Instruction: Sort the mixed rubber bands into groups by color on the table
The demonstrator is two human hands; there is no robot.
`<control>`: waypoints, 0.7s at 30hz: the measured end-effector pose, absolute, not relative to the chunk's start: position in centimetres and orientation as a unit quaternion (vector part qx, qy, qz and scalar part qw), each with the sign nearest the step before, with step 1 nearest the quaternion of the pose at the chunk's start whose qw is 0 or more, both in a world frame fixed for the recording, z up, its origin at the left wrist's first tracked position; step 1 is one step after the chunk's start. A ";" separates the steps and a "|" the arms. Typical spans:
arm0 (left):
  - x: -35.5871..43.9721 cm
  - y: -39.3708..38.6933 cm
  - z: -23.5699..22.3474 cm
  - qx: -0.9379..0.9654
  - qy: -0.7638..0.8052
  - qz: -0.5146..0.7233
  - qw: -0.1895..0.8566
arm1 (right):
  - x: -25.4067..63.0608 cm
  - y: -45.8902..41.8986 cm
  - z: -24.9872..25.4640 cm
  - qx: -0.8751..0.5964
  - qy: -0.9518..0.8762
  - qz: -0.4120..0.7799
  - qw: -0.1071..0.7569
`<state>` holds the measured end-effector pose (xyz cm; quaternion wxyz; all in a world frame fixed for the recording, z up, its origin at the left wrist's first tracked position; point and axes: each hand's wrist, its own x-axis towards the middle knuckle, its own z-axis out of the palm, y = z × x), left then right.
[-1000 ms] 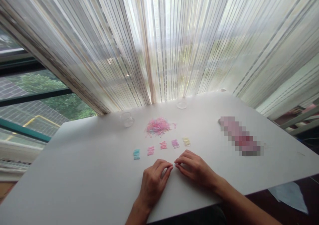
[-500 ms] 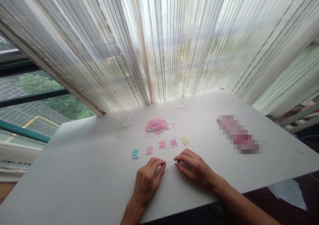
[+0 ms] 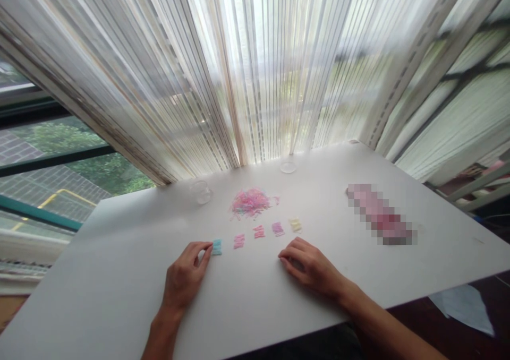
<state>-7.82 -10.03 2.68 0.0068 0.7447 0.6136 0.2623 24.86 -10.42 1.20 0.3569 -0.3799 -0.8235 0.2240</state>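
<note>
My left hand (image 3: 184, 276) is pinched, thumb against forefinger, with its fingertips touching a small blue group (image 3: 217, 247) of tiny coloured pieces on the white table (image 3: 119, 275); what the pinch holds is too small to see. My right hand (image 3: 308, 264) rests on the table with curled fingers pressed together, just in front of the row. The row runs to the right: a pink group (image 3: 239, 240), a second pink group (image 3: 258, 231), a purple group (image 3: 278, 228) and a yellow group (image 3: 295, 224). Behind them lies a loose mixed pile (image 3: 250, 202), mostly pink.
A clear cup (image 3: 201, 191) stands at the back left of the pile and a clear lid (image 3: 287, 166) near the curtain (image 3: 247, 73). A pixelated pink object (image 3: 380, 221) lies at the right. The table's near edge runs just under my forearms.
My left hand has moved left, from beside my right hand to the blue group. My right hand has stayed nearly in place. The view has shifted slightly.
</note>
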 end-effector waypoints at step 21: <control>-7.2 -10.3 2.5 0.750 0.635 0.182 -0.008 | 24.9 -10.4 1.1 -0.387 -0.818 0.229 0.359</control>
